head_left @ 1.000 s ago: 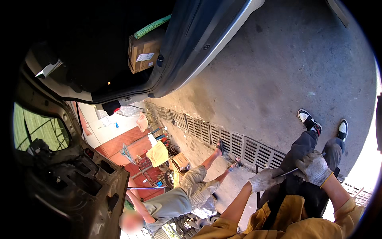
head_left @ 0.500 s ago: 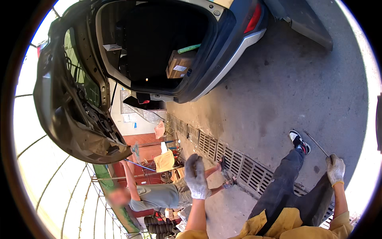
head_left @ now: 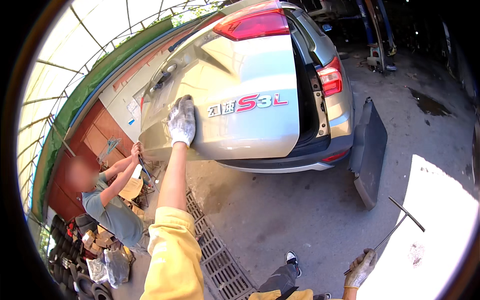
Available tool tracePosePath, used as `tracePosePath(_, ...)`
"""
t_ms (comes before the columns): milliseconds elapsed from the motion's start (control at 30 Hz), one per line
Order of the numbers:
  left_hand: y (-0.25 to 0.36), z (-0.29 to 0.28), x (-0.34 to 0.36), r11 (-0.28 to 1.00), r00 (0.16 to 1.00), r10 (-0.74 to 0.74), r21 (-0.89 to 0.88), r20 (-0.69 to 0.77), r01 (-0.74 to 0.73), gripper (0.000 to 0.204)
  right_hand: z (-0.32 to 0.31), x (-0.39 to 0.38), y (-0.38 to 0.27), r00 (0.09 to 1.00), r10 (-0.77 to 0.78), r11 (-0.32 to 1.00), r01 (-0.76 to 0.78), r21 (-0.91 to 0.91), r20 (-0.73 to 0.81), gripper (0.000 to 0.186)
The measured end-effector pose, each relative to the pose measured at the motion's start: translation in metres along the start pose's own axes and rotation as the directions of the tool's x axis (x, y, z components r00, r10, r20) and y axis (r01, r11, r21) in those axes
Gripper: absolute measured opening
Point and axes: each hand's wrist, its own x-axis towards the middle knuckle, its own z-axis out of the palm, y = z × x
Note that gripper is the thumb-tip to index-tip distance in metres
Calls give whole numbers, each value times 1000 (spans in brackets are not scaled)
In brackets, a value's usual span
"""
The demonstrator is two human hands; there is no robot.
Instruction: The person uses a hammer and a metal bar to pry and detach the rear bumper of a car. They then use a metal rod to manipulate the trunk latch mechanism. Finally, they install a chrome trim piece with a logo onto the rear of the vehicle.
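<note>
A silver-beige car tailgate (head_left: 250,132) hangs partly lowered over the rear opening of a car (head_left: 344,105). My left hand (head_left: 182,120), in a grey-white work glove, rests on its outer panel with the fingers stretched, left of the raised lettering. Low at the right, my gloved right hand (head_left: 361,267) is closed round the long shaft of a T-handle wrench (head_left: 392,235). The crossbar points away from me above the floor. Another person (head_left: 115,210) at the left has both hands raised to the tailgate's lower left corner, near a dark blue, rod-like thing.
A dark grey trim panel (head_left: 371,155) leans upright by the bumper's right end. Floor drain grates (head_left: 220,262) run along the left of my feet. Stacked tyres (head_left: 60,250), boxes and plastic bags (head_left: 117,267) lie at the lower left. A lift post (head_left: 372,30) stands far back.
The tailgate has come down from its raised position, and my left hand is now against it. My view has turned. The wrench stays in my right hand.
</note>
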Motion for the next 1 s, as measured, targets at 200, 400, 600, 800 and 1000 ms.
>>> tracePosePath(200, 39, 94, -62, 994, 986, -49, -107, -161, 32, 41, 145, -46, -116, 895, -288, 957, 279, 78, 341, 34)
tracePosePath(400, 37, 152, -108, 980, 986, -87, -187, -140, 60, 53, 246, -104, -103, 737, -304, 929, 369, 17, 604, 39)
tracePosePath(600, -25, 174, -115, 881, 995, 65, -464, -76, -93, 51, 391, -181, -71, 690, -237, 946, 324, 2, 684, 41)
tracePosePath(800, -108, 201, -105, 890, 981, -139, -452, -136, 64, 45, 499, -213, -53, 556, -216, 934, 358, 3, 803, 42)
tracePosePath(1000, -111, 199, -100, 866, 973, -195, -487, -124, 111, 41, 570, -208, -46, 425, -119, 937, 348, -40, 897, 40)
